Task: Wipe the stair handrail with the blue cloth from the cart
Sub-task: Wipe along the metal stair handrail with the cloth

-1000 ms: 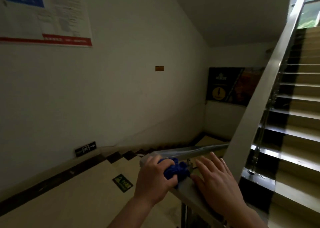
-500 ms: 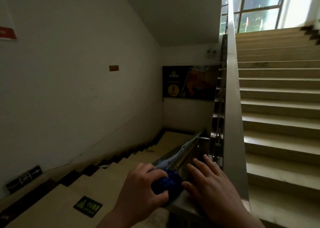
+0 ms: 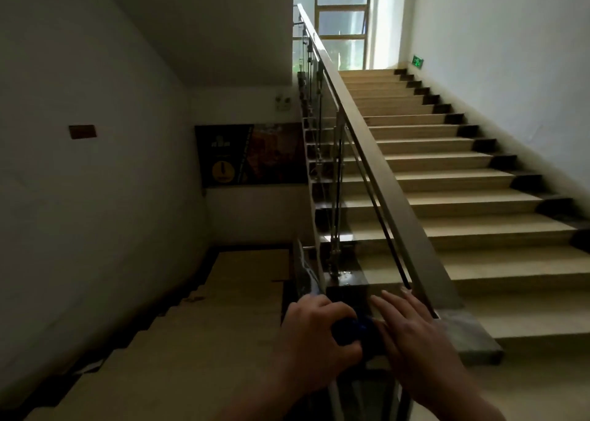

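Handrail (image 3: 372, 165) is what matters here. From the 2 hands at its near turn it climbs away toward the far window (image 3: 338, 21), its long axis running up and slightly left beside the upper flight (image 3: 463, 197). The blue cloth (image 3: 349, 331) sits at the foot of it, bunched on the flat near turn and gripped in the curled fingers of the left hand (image 3: 314, 344). The right hand (image 3: 415, 337) lies just right of the cloth, fingers straight and flat on the rail, holding nothing. It is the nearer hand to the rising rail, which starts just past its fingertips. I'd judge the cloth must travel forward and right to get onto it.

Against 1 second ago, the hands keep the same arrangement, but the view has swung right. Then the left wall and the descending rail filled the scene. Now the upper flight lies open ahead.
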